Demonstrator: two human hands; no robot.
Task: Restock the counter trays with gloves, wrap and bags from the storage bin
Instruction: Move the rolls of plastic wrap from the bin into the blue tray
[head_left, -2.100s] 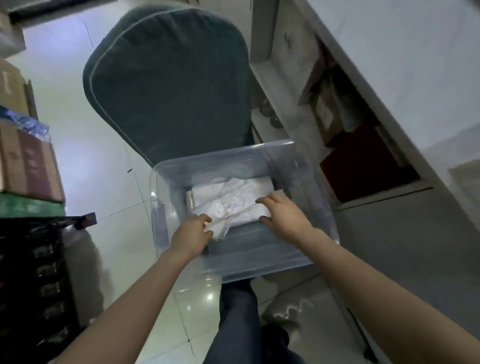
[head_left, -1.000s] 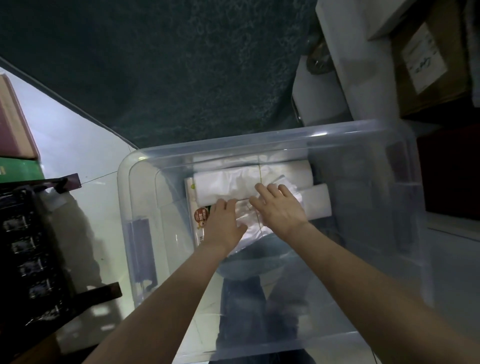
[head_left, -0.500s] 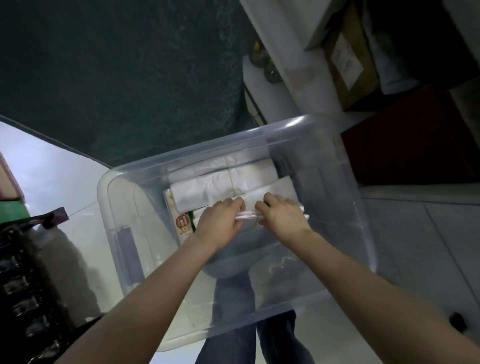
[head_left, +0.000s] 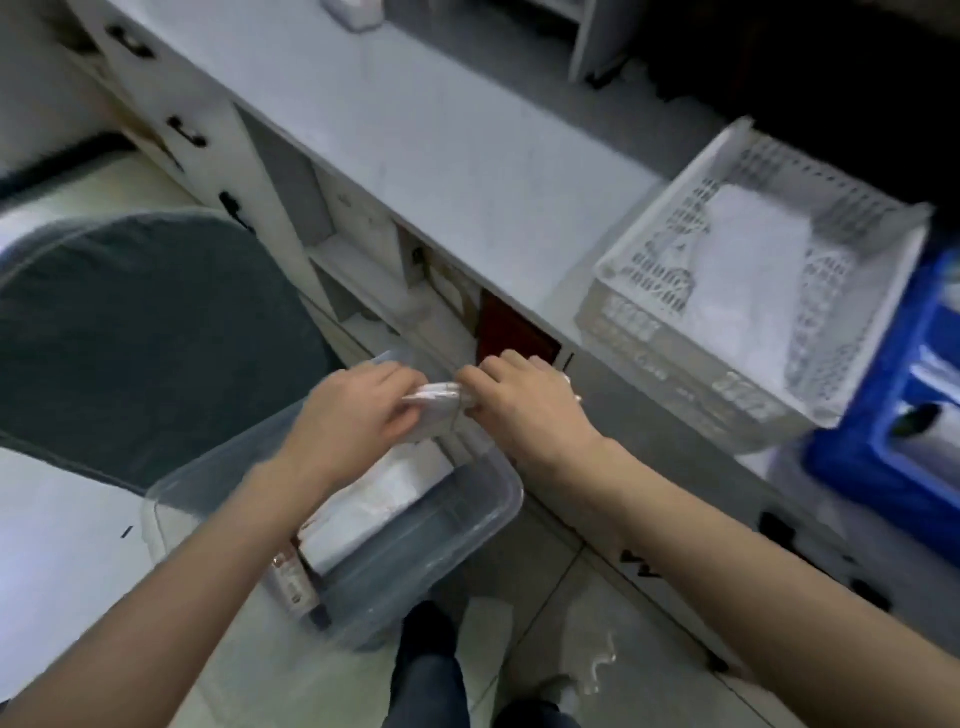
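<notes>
From the head view, your left hand (head_left: 358, 415) and right hand (head_left: 524, 410) are both raised above the far end of the bin (head_left: 457, 525), near the counter's (head_left: 441, 156) front edge. Between them you hold a small clear-wrapped pack (head_left: 434, 402): the fingers of each hand are curled tight around one end of it, left hand on the left end, right hand on the right end. What is inside the pack is too blurred to tell.

The clear bin sits on the floor below your hands, just beside the counter's base. White packs (head_left: 374, 504) lie inside it, with a printed box edge (head_left: 291, 571) showing at its near-left end.

On the counter to the right stands a white tray (head_left: 649, 322) with perforated walls; a white stack (head_left: 748, 270) lies in it. Just right of that tray is a blue tray (head_left: 883, 415), with a roll (head_left: 924, 436) lying inside it, at the frame's edge.

A dark green cushion (head_left: 140, 332) lies left of the bin. Your legs (head_left: 431, 675) show at the near edge.
</notes>
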